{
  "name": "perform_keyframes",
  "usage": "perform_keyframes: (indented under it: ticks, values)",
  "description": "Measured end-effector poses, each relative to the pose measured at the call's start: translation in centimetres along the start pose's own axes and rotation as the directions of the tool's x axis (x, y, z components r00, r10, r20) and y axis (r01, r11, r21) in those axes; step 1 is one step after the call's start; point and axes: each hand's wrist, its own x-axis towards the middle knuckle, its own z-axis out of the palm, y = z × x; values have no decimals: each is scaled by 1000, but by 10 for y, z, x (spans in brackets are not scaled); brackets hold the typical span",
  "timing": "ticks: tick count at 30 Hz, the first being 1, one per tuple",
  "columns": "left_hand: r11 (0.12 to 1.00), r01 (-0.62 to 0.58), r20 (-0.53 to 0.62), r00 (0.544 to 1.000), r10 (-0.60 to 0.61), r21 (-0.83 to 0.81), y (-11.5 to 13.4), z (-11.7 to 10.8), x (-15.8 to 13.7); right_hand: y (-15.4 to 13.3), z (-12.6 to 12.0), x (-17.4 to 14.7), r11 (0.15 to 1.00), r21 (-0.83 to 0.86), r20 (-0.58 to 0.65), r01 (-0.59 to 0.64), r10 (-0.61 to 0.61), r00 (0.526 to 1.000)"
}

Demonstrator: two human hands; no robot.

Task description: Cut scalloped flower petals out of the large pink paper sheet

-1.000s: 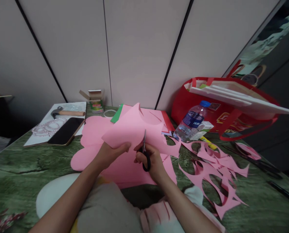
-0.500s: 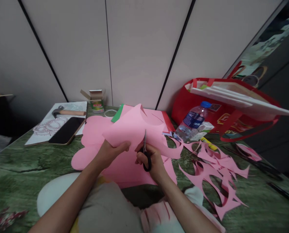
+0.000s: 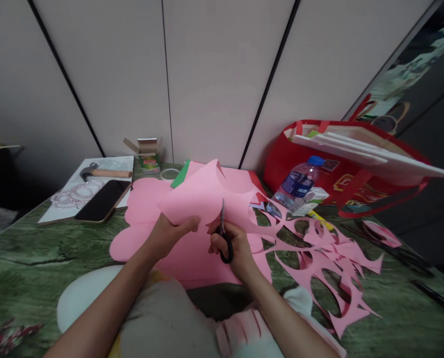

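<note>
My left hand is closed on the near edge of a curled pink paper sheet, thumb on top. In my right hand is a pair of scissors with black handles, its blades pointing away from me against the sheet. From the sheet's right side a strip of pink paper with rounded cut-outs runs toward the scraps. Below both hands lies more pink paper, with scalloped pink pieces to the left.
Pink scraps lie at right, near a water bottle and a red bag. On the left are a phone, a hammer and a beaded string. A small box stands by the wall.
The cut part on the sheet's right side has dropped and spread rightward, showing its cut-out holes over the scraps. Both hands have hardly moved.
</note>
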Motion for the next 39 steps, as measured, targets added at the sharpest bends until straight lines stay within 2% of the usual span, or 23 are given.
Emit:
perform_keyframes:
  ticks: [9,15,18,23,29,39]
  values:
    - [998,-44,9,999,44,-35,-3,-2,2,8,-2,2,1000,31,16,-1,0,1000]
    - [988,-127,72,988,134,-90,2,3,1,9,-1,0,999,45,24,0,-1,1000]
    - [986,-96,96,989,110,-137,5,5,1,8,1,-1,999,44,26,0,-1,1000]
    - [995,-84,99,992,78,61,11,5,-2,6,1,0,1000,19,18,2,-2,1000]
    - [989,-49,144,989,29,138,8,3,-3,2,-1,2,999,-22,-26,38,-38,999]
    - [997,-25,101,995,18,71,10,4,-3,3,-3,1,991,-113,-22,66,-69,997]
